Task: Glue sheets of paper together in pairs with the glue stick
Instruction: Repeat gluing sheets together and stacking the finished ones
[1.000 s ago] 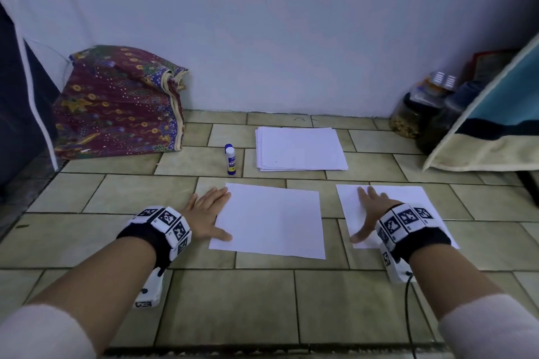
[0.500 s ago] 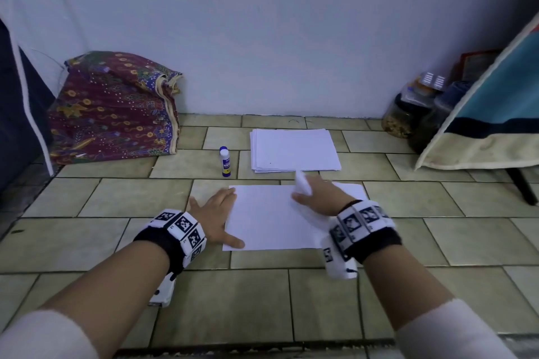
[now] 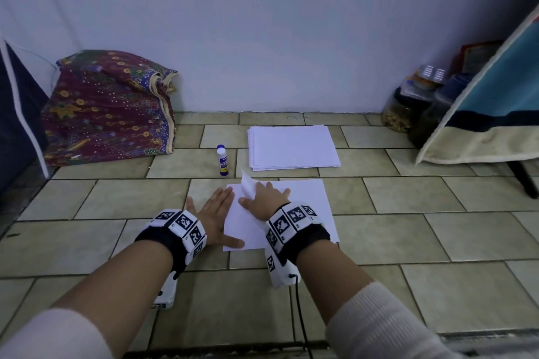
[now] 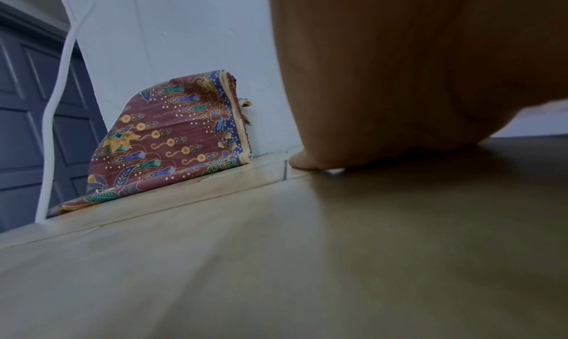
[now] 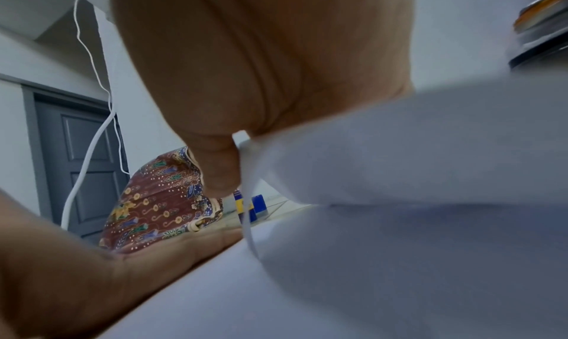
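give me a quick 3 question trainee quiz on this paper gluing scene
1. True or false: the white glue stick with the blue cap stands upright on the tiled floor, held by neither hand.
2. Multiple choice: the right hand is
A. gripping the glue stick
B. bringing a loose white paper sheet over the flat white paper sheet
C. resting on the neat stack of white paper
3. Fill in: the left hand lies flat with its fingers at the flat sheet's ____ edge.

Key: 1 true; 2 B; 3 left
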Motion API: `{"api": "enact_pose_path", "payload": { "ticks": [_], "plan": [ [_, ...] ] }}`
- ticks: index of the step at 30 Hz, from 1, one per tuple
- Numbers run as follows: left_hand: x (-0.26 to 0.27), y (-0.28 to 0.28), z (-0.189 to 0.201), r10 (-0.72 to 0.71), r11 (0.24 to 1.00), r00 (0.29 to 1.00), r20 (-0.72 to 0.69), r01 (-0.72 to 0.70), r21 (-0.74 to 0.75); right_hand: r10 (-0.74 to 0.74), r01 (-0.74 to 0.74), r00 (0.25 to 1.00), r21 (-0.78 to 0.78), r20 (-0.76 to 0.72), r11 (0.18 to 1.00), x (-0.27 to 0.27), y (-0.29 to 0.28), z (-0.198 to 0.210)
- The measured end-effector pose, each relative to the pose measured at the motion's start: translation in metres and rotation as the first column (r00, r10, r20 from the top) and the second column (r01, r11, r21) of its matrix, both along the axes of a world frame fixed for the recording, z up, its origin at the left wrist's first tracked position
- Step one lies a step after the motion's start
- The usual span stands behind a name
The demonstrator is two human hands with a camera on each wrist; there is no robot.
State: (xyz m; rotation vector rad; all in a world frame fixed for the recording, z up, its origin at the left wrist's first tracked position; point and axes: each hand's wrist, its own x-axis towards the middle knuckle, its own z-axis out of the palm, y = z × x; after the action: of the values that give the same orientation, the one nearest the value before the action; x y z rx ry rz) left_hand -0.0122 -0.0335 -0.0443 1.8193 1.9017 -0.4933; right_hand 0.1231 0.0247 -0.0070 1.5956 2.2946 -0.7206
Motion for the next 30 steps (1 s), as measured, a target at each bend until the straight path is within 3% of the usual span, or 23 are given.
{"api": "enact_pose_path", "payload": {
  "ticks": [30],
  "plan": [
    [0.0015, -0.0001, 0.0020, 0.007, 1.000, 1.000, 0.006, -0.007, -0.015, 0.007, -0.007, 1.000, 0.006, -0.024, 1.000, -0.0041, -0.0096, -0.0002]
  ]
}}
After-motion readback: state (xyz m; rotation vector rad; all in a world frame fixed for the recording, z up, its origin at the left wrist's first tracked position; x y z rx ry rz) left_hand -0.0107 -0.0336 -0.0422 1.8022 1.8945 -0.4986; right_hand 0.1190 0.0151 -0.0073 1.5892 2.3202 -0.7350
